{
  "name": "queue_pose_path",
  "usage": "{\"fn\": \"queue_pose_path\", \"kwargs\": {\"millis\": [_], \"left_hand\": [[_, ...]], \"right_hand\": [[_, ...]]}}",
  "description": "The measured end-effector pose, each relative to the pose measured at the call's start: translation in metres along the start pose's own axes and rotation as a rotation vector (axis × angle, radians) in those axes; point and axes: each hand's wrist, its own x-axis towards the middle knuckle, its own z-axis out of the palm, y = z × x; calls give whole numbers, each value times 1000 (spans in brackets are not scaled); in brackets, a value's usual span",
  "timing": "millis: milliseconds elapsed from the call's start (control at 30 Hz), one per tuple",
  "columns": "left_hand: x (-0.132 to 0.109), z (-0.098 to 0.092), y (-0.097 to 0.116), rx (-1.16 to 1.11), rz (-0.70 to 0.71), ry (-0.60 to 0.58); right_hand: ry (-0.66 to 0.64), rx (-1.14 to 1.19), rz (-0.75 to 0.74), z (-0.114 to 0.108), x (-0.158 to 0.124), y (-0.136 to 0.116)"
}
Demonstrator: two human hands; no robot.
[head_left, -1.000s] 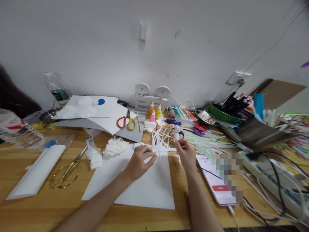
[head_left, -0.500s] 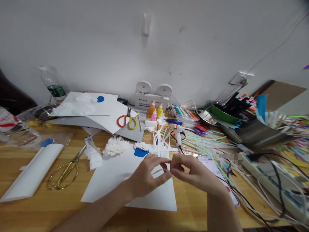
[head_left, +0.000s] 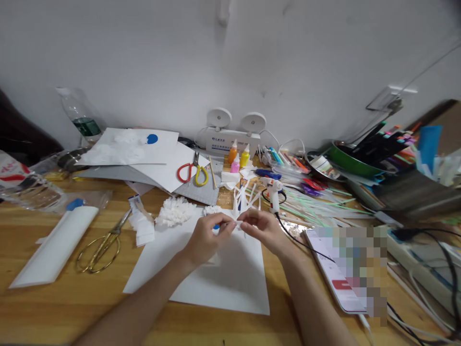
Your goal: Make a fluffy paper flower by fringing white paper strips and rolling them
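Observation:
My left hand [head_left: 212,236] and my right hand [head_left: 262,231] meet fingertip to fingertip above a white sheet of paper [head_left: 230,283]. Both are closed in a pinch on a small white piece of paper [head_left: 237,224], mostly covered by the fingers. Just beyond them stand white paper strips [head_left: 247,197]. A pile of crumpled white bits [head_left: 175,211] lies on the sheet's far left. Beside it, a blue shape [head_left: 216,228] topped with white bits [head_left: 212,210] is mostly hidden behind my left hand.
Gold-handled scissors [head_left: 101,251] and a rolled white sheet [head_left: 54,250] lie left. Red-and-yellow scissors [head_left: 193,172], paint bottles [head_left: 235,163] and a glue gun [head_left: 273,192] sit behind. A phone [head_left: 334,274], cables and a power strip [head_left: 421,269] crowd the right.
Both hands have shifted slightly away from me, and the fingertips have come together on the small white paper piece. The view has tilted down, and the phone shows more fully.

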Motion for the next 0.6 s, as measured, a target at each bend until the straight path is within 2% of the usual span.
{"fn": "queue_pose_path", "kwargs": {"millis": [167, 300, 600], "left_hand": [[-1, -1, -6, 50, -5, 10], [-2, -1, -10, 13, -50, -12], [-2, -1, -11, -113, -158, -138]], "right_hand": [[62, 72, 21, 15, -2, 8], [90, 80, 25, 16, -4, 9], [21, 76, 65, 15, -4, 13]]}}
